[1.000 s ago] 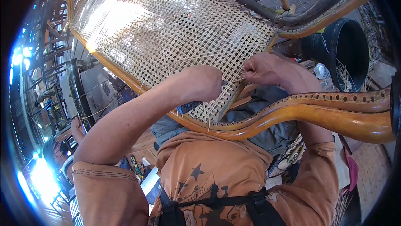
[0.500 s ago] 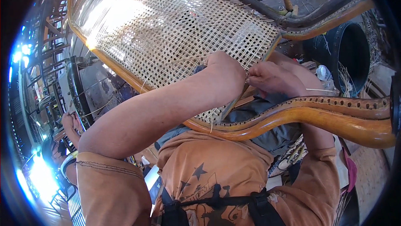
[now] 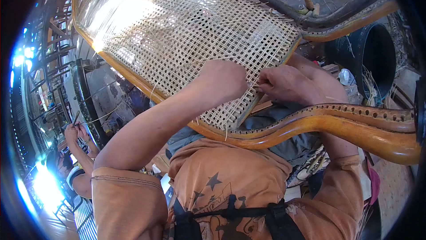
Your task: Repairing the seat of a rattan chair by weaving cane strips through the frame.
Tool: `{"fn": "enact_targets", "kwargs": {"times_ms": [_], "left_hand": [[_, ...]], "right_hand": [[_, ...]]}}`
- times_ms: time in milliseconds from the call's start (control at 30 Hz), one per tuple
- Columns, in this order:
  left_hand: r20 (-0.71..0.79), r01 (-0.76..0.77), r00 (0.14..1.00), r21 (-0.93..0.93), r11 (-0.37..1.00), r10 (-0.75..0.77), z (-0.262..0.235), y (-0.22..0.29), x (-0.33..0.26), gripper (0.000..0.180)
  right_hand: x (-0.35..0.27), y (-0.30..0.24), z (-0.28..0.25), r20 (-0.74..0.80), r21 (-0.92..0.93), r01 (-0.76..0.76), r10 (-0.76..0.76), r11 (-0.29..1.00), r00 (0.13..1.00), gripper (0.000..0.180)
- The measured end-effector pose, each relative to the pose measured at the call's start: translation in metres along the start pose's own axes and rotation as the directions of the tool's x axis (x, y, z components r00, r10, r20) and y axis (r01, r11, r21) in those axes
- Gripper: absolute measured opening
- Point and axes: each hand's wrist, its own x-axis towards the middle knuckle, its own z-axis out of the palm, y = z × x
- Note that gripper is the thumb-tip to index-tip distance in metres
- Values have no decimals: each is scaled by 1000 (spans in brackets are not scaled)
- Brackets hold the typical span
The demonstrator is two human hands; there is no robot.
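- The woven cane panel [image 3: 186,40] spans from ten o'clock to the middle, set in a curved wooden frame [image 3: 337,122] that runs on toward three o'clock.
- The left hand [image 3: 224,80] rests knuckles-up on the weave — whether its grip is closed cannot be told.
- The right hand [image 3: 288,84], just beside it at the panel's edge, pinches a thin cane strand [image 3: 254,85].
- A black bucket [image 3: 377,58] sits at two o'clock.

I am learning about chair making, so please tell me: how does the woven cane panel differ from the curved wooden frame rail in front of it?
The woven cane panel is pale, flat and an open lattice; the curved wooden frame rail is orange-brown, solid and glossy. The panel is full of square gaps; the rail carries one row of small holes. Both belong to the same chair frame.
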Motion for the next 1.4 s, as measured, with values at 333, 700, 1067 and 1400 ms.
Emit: {"fn": "enact_targets", "kwargs": {"times_ms": [333, 700, 1067, 1400], "left_hand": [[96, 319, 947, -192, 928, -306, 26, -28, -38, 41], [-90, 165, 978, -231, 959, -190, 46, -43, -51, 44], [-311, 149, 932, -131, 980, -183, 65, -54, -76, 45], [-347, 60, 931, -161, 985, -113, 32, -48, -59, 45]], "right_hand": [[-19, -58, -64, 146, -89, -302, 312, 949, 939, 21], [-266, -19, -9, -925, 377, 370, 323, 849, 200, 34], [-11, -95, 69, -580, 8, 7, -1, 1000, 814, 19], [0, -72, 37, -342, 308, -167, 273, 937, 899, 16]]}}
